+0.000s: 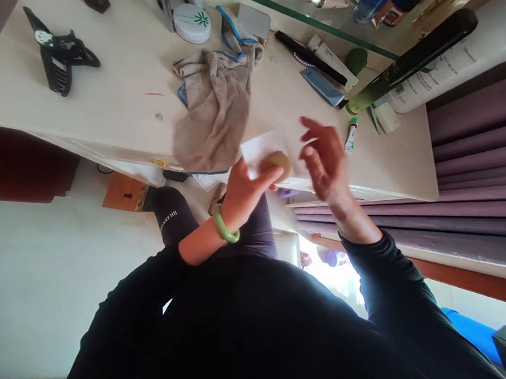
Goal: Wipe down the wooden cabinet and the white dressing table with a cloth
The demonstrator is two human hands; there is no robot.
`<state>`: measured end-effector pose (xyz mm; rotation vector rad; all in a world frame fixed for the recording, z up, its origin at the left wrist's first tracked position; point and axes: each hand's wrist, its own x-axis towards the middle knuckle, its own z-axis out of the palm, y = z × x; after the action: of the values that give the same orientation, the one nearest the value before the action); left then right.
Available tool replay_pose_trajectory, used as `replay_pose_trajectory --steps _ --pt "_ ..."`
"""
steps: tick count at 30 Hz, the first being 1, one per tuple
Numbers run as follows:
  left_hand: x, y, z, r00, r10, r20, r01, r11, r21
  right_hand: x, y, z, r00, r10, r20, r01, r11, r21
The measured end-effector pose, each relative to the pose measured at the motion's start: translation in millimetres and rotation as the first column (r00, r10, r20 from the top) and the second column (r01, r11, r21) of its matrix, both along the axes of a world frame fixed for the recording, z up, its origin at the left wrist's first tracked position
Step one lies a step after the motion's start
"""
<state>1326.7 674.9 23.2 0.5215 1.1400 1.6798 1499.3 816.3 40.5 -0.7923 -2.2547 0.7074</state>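
My left hand (pixel 247 190), with a green bangle at the wrist, is closed on a round tan piece (pixel 280 164) at the front edge of the white dresser top (pixel 114 101). The thumb presses on its face. A thin white sheet (pixel 256 146) shows behind the round piece; whether the hand grips it too I cannot tell. To the right, my right hand (pixel 326 156) hovers with its fingers apart and bent, holding nothing. A crumpled grey-brown cloth (pixel 221 94) with blue edging lies just beyond my left hand.
A black hair claw (pixel 60 58) lies at the far left. Behind the cloth sits a round white case (pixel 192 23). A glass shelf (pixel 306 20) overhangs the back right. Bottles (pixel 437 58), a blue comb-like piece (pixel 321 87) and a small tube (pixel 351 135) are at the right.
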Motion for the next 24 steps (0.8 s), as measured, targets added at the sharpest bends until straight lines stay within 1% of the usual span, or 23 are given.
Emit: replay_pose_trajectory --steps 1,2,3,4,5,6,7,8,9,12,14,15,17,19,21,22,24 --pt "0.6 -5.4 -0.1 1.000 -0.012 -0.005 0.011 1.000 -0.025 16.5 16.5 3.3 0.995 -0.097 0.029 0.095 0.993 0.070" --pt "1.7 -10.8 -0.7 1.000 -0.026 -0.009 0.025 0.998 -0.053 32.6 34.1 6.2 0.971 -0.230 0.061 0.220 0.966 0.133" --pt "3.3 -15.9 -1.8 0.999 -0.042 -0.010 0.041 0.996 -0.079 47.2 51.3 8.6 0.922 -0.368 0.121 0.345 0.923 0.173" --pt "5.4 -20.4 -3.6 0.998 -0.058 -0.005 0.057 0.994 -0.098 59.4 67.0 10.2 0.851 -0.483 0.206 0.448 0.872 0.195" --pt "8.0 -24.1 -5.9 0.997 -0.073 0.002 0.073 0.991 -0.111 68.7 80.2 11.2 0.770 -0.563 0.299 0.523 0.826 0.208" --pt "10.8 -27.0 -8.7 0.996 -0.086 0.006 0.086 0.989 -0.121 74.9 90.5 11.5 0.697 -0.602 0.388 0.568 0.795 0.214" --pt "13.8 -29.1 -11.7 0.995 -0.099 0.005 0.099 0.986 -0.132 78.4 97.9 11.2 0.645 -0.612 0.457 0.588 0.780 0.214" --pt "16.5 -30.6 -14.9 0.994 -0.110 0.001 0.109 0.984 -0.142 79.6 102.6 10.5 0.619 -0.604 0.501 0.591 0.779 0.208" --pt "18.9 -31.7 -18.0 0.993 -0.119 -0.006 0.117 0.982 -0.150 79.4 105.4 9.6 0.617 -0.590 0.521 0.584 0.787 0.200" --pt "22.2 -34.7 -26.2 0.991 -0.128 -0.033 0.122 0.981 -0.150 74.8 107.6 8.4 0.672 -0.549 0.497 0.534 0.824 0.189" --pt "21.8 -37.3 -29.8 0.993 -0.109 -0.043 0.102 0.984 -0.144 69.1 108.4 11.0 0.708 -0.560 0.430 0.512 0.827 0.234" --pt "21.2 -38.6 -30.8 0.994 -0.097 -0.046 0.090 0.986 -0.142 64.6 109.1 13.7 0.722 -0.576 0.384 0.510 0.817 0.268" --pt "20.0 -40.7 -31.0 0.996 -0.081 -0.048 0.074 0.987 -0.139 50.2 111.1 21.8 0.741 -0.600 0.301 0.518 0.797 0.312" --pt "19.3 -41.9 -28.8 0.995 -0.086 -0.052 0.078 0.987 -0.138 28.8 114.2 32.0 0.764 -0.577 0.288 0.496 0.811 0.310" --pt "19.1 -42.4 -25.3 0.994 -0.091 -0.056 0.083 0.987 -0.134 3.3 119.6 41.5 0.769 -0.535 0.349 0.450 0.842 0.298" --pt "18.9 -42.6 -23.6 0.994 -0.090 -0.058 0.082 0.988 -0.133 -9.5 123.3 45.1 0.758 -0.519 0.395 0.428 0.853 0.300" --pt "18.2 -43.5 -21.2 0.995 -0.086 -0.059 0.077 0.988 -0.136 -31.8 131.9 48.7 0.707 -0.508 0.492 0.408 0.861 0.304"
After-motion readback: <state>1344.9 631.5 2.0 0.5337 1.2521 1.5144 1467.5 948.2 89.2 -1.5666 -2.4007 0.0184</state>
